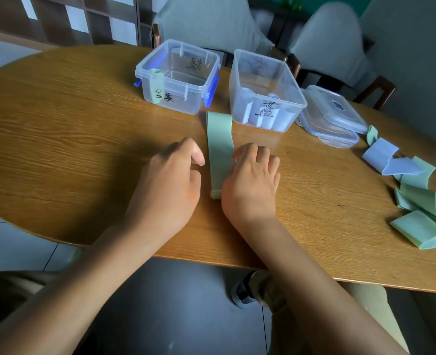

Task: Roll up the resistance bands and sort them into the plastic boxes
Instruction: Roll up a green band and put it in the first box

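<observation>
The green band [220, 152] is laid flat on the surface [83, 129] just before the lidless boxes, its near end barely rolled. It is flanked by loosely curled hands, left [172, 175] and right [250, 178], nothing visibly grasped. A tight, even roll is best kept straight.

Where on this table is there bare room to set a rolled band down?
Bare wood lies left of the left hand, in front of the blue-latched box. Crowded: the right side, with stacked lids and the band pile; the green band fills the middle.
</observation>
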Action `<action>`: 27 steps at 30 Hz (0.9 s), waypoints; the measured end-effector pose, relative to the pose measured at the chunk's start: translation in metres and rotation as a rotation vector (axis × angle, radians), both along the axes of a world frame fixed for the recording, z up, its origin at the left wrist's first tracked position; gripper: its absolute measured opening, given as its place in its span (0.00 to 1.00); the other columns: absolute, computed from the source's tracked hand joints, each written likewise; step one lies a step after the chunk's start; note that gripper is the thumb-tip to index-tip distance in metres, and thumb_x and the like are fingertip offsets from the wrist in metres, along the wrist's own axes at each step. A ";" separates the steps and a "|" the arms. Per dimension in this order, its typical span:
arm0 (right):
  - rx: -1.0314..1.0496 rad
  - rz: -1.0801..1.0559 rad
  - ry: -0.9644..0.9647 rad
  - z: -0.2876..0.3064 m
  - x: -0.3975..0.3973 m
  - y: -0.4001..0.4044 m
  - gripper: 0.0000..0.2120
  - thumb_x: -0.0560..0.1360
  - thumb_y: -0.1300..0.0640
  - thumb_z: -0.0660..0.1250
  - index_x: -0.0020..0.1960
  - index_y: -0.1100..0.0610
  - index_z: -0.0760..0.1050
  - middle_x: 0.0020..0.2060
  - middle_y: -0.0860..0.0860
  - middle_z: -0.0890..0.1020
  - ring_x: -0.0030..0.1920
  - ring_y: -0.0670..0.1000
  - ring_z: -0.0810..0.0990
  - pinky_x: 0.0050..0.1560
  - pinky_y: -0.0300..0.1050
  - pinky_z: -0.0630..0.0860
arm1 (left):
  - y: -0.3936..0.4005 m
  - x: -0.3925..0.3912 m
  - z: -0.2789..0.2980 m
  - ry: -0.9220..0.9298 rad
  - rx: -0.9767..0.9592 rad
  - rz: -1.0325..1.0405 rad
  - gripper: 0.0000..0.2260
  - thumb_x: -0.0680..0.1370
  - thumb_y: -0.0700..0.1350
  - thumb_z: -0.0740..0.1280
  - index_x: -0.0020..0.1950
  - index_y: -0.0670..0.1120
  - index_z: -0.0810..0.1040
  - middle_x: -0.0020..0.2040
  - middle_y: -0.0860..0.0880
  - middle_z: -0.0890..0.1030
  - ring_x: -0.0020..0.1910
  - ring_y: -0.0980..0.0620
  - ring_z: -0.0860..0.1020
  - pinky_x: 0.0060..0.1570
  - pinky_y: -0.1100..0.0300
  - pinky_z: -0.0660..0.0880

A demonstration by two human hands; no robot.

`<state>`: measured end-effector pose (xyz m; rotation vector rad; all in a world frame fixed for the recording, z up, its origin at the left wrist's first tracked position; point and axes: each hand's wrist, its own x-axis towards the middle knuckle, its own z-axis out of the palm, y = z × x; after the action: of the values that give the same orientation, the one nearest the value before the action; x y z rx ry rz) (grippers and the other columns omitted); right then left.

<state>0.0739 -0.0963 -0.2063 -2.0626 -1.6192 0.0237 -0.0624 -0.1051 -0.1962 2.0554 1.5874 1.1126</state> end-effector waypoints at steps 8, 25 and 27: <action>-0.060 -0.045 0.089 0.007 -0.003 0.025 0.17 0.75 0.62 0.59 0.62 0.53 0.68 0.62 0.53 0.70 0.64 0.58 0.64 0.63 0.51 0.62 | -0.004 0.006 -0.001 -0.039 -0.087 -0.173 0.05 0.73 0.41 0.69 0.43 0.52 0.79 0.39 0.57 0.80 0.40 0.59 0.79 0.42 0.54 0.78; 0.007 0.006 0.666 0.018 0.025 -0.065 0.06 0.80 0.58 0.66 0.54 0.49 0.77 0.47 0.44 0.84 0.49 0.45 0.82 0.54 0.44 0.76 | -0.018 0.006 -0.010 0.004 0.068 -0.219 0.09 0.70 0.40 0.79 0.45 0.49 0.83 0.42 0.56 0.80 0.38 0.57 0.80 0.37 0.56 0.79; -0.007 0.016 0.745 0.019 0.026 -0.082 0.08 0.80 0.62 0.66 0.54 0.50 0.78 0.48 0.44 0.85 0.51 0.44 0.83 0.57 0.44 0.78 | -0.024 0.005 -0.010 0.007 0.077 -0.219 0.09 0.69 0.40 0.80 0.45 0.49 0.83 0.42 0.57 0.80 0.37 0.59 0.79 0.36 0.59 0.78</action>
<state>0.0998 -0.1781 -0.1871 -1.7306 -1.1564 0.7130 -0.0573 -0.1288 -0.2060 2.2216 1.3029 1.1018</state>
